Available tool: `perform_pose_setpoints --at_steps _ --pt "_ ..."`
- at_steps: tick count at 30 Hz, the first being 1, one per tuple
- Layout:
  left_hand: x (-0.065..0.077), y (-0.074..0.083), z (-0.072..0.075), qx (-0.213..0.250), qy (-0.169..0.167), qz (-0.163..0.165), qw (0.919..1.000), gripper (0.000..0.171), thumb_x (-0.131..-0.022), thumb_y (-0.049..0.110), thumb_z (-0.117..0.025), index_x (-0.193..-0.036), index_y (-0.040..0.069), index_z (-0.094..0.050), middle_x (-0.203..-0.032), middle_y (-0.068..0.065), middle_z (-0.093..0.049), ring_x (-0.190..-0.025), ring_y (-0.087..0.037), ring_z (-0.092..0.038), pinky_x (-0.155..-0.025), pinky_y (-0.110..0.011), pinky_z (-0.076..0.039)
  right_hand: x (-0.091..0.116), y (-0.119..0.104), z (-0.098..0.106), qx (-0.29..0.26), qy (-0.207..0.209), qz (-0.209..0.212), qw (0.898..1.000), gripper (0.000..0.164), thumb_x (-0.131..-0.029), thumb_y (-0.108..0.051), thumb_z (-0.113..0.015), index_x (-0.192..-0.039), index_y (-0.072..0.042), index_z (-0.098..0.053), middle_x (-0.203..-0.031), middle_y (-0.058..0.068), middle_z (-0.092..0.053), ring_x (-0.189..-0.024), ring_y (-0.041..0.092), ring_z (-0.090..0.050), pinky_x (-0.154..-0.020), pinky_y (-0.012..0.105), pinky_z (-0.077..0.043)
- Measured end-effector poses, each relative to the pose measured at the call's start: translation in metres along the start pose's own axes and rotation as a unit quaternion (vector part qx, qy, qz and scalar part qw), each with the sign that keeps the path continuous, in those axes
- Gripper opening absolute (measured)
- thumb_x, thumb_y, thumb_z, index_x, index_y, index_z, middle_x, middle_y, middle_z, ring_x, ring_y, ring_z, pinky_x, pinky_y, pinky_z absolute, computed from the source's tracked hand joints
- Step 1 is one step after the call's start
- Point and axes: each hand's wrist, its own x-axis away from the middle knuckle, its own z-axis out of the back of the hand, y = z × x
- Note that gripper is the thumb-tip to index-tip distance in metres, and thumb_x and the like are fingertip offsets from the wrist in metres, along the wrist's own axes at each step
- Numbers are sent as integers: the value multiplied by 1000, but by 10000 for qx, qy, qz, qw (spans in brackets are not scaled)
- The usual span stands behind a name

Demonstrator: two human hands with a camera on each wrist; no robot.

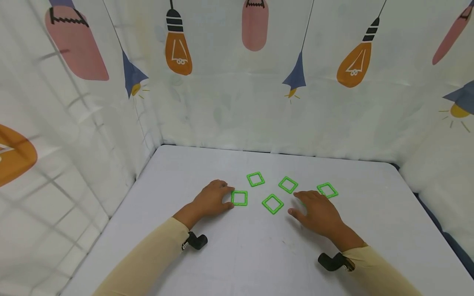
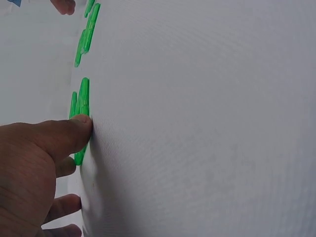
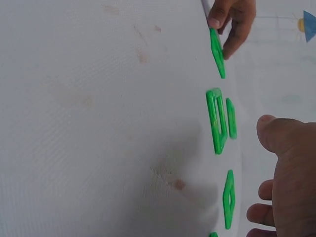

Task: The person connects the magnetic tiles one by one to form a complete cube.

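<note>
Several flat green square frames lie on the white table. My left hand [image 1: 212, 199] pinches the leftmost green square frame [image 1: 240, 192], its forefinger at one left corner and its thumb at the other. In the left wrist view the thumb [image 2: 74, 129] covers part of that frame's near edge. My right hand [image 1: 317, 212] hovers low over the table with its fingers spread and slightly bent, holding nothing. It partly hides a green frame under its fingers. The thumb [image 3: 269, 136] stands apart from the frames in the right wrist view. Just beyond this hand lies the rightmost frame [image 1: 332, 194].
Between the hands lie a tilted frame [image 1: 273, 211], another behind it [image 1: 288, 178] and one farther left [image 1: 255, 184]. White cloth walls [image 1: 229, 115] printed with lamps and bulbs rise behind and beside the table [image 1: 237, 255]. Dark wrist cameras [image 1: 331, 261] sit under both sleeves.
</note>
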Motion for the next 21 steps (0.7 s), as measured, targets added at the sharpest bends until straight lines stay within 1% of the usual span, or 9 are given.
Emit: perform_pose_setpoints --at_steps 5,11,21 --pt "0 1 1 15 29 53 10000 56 -92 41 -77 -141 16 -63 -141 -14 -55 -134 -31 -47 -111 -47 -39 -5 -8 -5 -58 -48 37 10000 64 -94 -54 -69 -138 -8 -63 -136 12 -63 -129 36 -53 -106 56 -41" --pt "0 1 0 19 -26 76 10000 56 -92 41 -76 -140 16 -64 -141 -14 -55 -134 -31 -47 -111 -47 -38 -11 -15 -12 49 -80 94 9999 62 -94 -53 -69 -136 -8 -64 -135 12 -63 -129 36 -54 -106 55 -42" --pt "-1 -1 0 32 -32 -9 10000 55 -92 41 -76 -139 16 -64 -141 -14 -54 -135 -32 -46 -111 -48 -38 -15 -20 -21 277 -89 196 9994 58 -92 -52 -72 -132 -9 -67 -130 11 -65 -123 33 -58 -102 52 -46"
